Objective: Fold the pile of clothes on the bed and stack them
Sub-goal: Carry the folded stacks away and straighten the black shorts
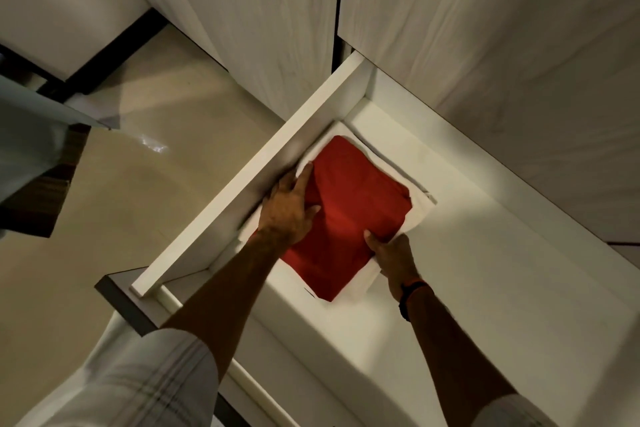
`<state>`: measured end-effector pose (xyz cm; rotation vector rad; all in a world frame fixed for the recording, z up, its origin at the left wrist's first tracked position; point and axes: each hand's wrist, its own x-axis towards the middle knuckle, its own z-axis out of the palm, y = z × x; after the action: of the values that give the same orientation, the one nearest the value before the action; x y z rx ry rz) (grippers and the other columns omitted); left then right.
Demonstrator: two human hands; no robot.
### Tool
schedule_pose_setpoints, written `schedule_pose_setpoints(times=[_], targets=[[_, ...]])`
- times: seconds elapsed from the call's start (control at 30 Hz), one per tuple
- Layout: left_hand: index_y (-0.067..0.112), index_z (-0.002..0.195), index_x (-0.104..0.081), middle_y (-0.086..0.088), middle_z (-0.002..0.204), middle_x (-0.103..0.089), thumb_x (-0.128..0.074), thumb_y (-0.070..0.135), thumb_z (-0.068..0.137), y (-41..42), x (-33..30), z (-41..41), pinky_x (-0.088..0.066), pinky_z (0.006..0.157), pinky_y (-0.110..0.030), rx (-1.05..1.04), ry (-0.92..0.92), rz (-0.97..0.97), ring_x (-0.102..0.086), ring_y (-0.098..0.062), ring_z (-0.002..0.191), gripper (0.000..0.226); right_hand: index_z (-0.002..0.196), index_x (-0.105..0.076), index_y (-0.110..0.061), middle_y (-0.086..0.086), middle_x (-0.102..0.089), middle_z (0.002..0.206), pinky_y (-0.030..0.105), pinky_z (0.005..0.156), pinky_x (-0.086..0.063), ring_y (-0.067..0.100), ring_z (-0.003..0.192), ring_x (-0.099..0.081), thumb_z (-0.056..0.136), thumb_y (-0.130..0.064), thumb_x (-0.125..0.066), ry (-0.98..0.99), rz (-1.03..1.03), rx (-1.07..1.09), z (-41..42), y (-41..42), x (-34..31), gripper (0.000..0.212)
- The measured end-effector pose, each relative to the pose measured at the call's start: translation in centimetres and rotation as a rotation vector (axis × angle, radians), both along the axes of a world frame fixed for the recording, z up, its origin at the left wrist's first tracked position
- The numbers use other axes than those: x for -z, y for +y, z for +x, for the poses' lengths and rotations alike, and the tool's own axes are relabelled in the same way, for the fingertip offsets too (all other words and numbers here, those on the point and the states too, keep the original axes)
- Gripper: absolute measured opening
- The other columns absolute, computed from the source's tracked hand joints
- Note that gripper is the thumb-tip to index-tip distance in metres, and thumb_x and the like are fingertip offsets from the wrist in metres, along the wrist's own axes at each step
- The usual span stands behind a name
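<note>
Left hand (pixel 289 206): lies flat, fingers spread, pressing the red garment's left edge.
Red garment (pixel 349 215): folded, atop folded white garment (pixel 419 208) in open drawer (pixel 485 253).
Right hand (pixel 393 253): grips stack's near-right edge.
Progress: folding looks done; stack being settled.

Red folded garment (pixel 349 215), white cloth (pixel 415 215) beneath, white drawer (pixel 242 184).

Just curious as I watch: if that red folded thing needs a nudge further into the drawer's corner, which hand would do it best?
Probably the right hand: it sits at the red folded garment's near edge, opposite the corner. The left hand lies flat on top.
</note>
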<state>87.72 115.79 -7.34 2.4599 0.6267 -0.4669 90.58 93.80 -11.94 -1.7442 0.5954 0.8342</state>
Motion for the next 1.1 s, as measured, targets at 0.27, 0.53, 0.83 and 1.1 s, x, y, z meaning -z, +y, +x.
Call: schedule_pose_setpoints(times=[0.27,0.53,0.83,1.1], targets=[[0.028,0.156,-0.014,-0.015,0.156,-0.027,-0.076,0.033,0.08,0.3,-0.9,-0.9,-0.033,0.114,-0.049,-0.054,0.098,-0.046,-0.034,-0.036,0.141,0.098,0.125,-0.051,-0.012,0.001,-0.064,0.122,0.041,0.097,-0.048,0.022,0.106,-0.061,0.067,-0.03,-0.085,0.075,-0.068,-0.119,-0.4,-0.4,-4.5,0.069],[0.02,0.144,-0.042,-0.013,0.147,-0.04,-0.079,0.034,0.075,-3.7,-5.4,-5.7,-0.043,0.106,-0.049,-0.143,0.11,-0.034,-0.043,-0.036,0.131,0.08,0.151,-0.028,-0.012,0.008,-0.046,0.147,0.029,0.097,-0.035,0.025,0.132,-0.047,0.081,-0.028,-0.079,0.009,-0.071,-0.243,-2.7,-3.7,-8.7,0.088],[0.006,0.139,-0.045,-0.014,0.138,-0.053,-0.077,0.032,0.083,-15.5,-11.5,-15.6,-0.044,0.099,-0.033,-0.382,0.029,-0.169,-0.052,-0.031,0.125,0.069,0.138,-0.044,-0.017,0.004,-0.054,0.136,0.039,0.105,-0.046,0.021,0.117,-0.057,0.08,-0.027,-0.08,-0.163,0.107,-0.354,-10.1,-12.6,-15.7,0.069],[0.007,0.14,-0.046,-0.011,0.142,-0.05,-0.075,0.033,0.085,-29.7,-17.4,-25.6,-0.046,0.102,-0.037,-0.654,-0.105,-0.347,-0.054,-0.025,0.124,0.067,0.127,-0.053,-0.016,0.003,-0.061,0.123,0.035,0.094,-0.052,0.018,0.108,-0.061,0.08,-0.025,-0.081,-0.288,0.112,-0.524,-18.3,-23.9,-22.8,0.055]])
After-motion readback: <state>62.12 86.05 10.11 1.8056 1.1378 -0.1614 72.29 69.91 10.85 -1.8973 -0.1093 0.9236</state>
